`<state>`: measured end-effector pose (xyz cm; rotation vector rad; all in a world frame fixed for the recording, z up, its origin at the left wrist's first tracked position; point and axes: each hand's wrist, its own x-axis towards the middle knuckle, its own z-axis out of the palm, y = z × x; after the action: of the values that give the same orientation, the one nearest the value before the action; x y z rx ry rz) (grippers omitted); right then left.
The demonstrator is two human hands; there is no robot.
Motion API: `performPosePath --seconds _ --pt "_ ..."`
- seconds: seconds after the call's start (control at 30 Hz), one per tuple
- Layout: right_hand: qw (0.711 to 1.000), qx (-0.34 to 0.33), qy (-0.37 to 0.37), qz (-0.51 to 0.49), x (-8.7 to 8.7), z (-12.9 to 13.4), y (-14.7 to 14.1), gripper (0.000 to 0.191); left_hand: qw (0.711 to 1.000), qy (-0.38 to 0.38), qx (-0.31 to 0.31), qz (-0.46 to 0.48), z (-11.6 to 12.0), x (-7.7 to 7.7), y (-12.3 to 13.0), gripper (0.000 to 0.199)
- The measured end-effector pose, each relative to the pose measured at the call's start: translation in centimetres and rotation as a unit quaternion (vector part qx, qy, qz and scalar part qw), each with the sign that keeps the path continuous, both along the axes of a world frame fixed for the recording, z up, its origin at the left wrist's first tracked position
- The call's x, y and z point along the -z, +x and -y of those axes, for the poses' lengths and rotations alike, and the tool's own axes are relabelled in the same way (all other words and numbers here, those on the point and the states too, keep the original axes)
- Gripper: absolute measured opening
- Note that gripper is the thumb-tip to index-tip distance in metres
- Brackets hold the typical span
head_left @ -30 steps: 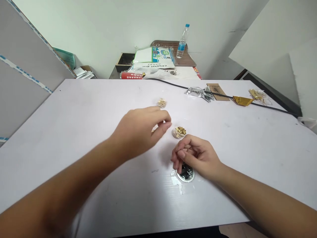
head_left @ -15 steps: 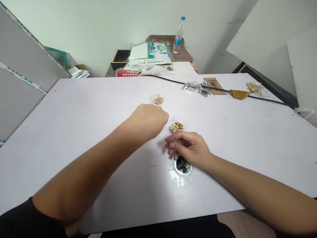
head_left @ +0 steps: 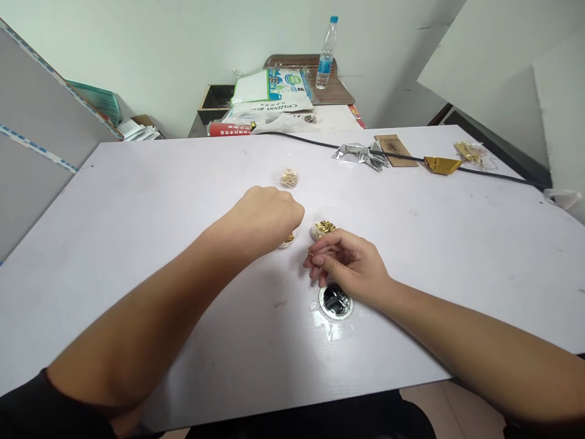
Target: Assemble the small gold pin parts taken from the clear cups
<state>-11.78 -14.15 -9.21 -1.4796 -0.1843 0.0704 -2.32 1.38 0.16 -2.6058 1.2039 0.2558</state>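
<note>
My left hand [head_left: 267, 213] is bent down over a small clear cup of brass-coloured pieces [head_left: 287, 239], its back toward me and its fingers hidden beneath. My right hand [head_left: 354, 262] is closed in a pinch, with a tiny brass-coloured piece [head_left: 311, 253] between thumb and forefinger. Just beyond those fingertips sits a second clear cup of small brass-coloured pieces [head_left: 323, 228]. Below the right hand, a round black disc with a silver rim [head_left: 336, 301] lies under clear film on the table. Farther back stands a third cup of thin gold-coloured pieces [head_left: 289, 178].
A black cable [head_left: 315, 142] runs along the back of the white table [head_left: 150, 201]. Near it lie silver foil packaging [head_left: 354, 153], a brown card [head_left: 395, 150] and a gold packet [head_left: 441, 165]. Behind the table stand a water bottle [head_left: 325, 58] and a black box [head_left: 214, 100].
The whole view has shifted slightly. My left hand has moved a little off the near cup, so more of its brass-coloured pieces show. My right hand keeps its pinch.
</note>
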Motion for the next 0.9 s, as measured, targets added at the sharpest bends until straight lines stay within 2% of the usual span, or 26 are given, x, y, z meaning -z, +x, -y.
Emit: performPosePath --seconds 0.2,0.4,0.57,0.8,0.9 --pt "1.0 -0.002 -0.005 -0.009 -0.1 0.1 -0.1 0.014 0.999 -0.043 0.007 0.002 -0.9 -0.7 0.2 0.021" --pt "1.0 -0.001 -0.028 0.0 -0.1 0.2 -0.1 0.017 0.994 -0.103 0.043 -0.021 -2.2 0.0 1.0 0.018" --pt "0.999 -0.003 -0.041 0.007 -0.1 0.2 -0.1 0.015 0.99 -0.12 0.063 -0.024 -2.7 0.4 1.3 0.02" --pt "0.999 0.003 -0.047 0.002 0.0 0.1 -0.2 0.02 0.989 -0.135 0.058 -0.029 -3.1 0.2 1.6 0.023" --pt "0.999 0.0 -0.044 0.003 0.1 0.1 -0.2 0.019 0.978 -0.194 0.05 -0.051 -3.4 -0.4 1.7 0.023"
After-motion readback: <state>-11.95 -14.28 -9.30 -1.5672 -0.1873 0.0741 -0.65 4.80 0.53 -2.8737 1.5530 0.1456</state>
